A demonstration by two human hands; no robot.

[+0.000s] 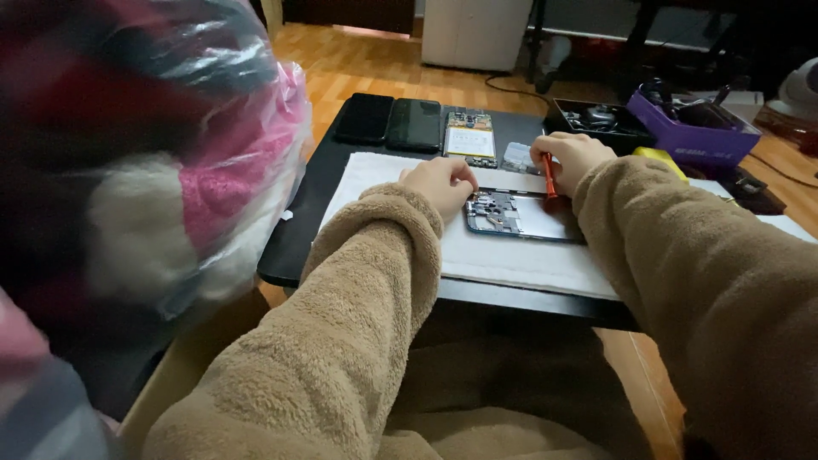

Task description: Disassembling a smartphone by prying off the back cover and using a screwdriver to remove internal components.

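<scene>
An opened phone [520, 215] with its inner boards showing lies flat on a white cloth mat [503, 255]. My left hand [441, 182] rests closed at the phone's left edge, steadying it. My right hand [569, 158] grips an orange-handled screwdriver [549, 176], held upright with its tip down on the phone's upper right part. Both arms wear fuzzy tan sleeves.
Two dark phones [392, 122], another opened phone [469, 136] and a small clear part [518, 158] lie at the back of the black table [290, 247]. A black tray [596, 119] and purple box [694, 128] hold tools at right. A plastic-wrapped bundle [153, 145] crowds the left.
</scene>
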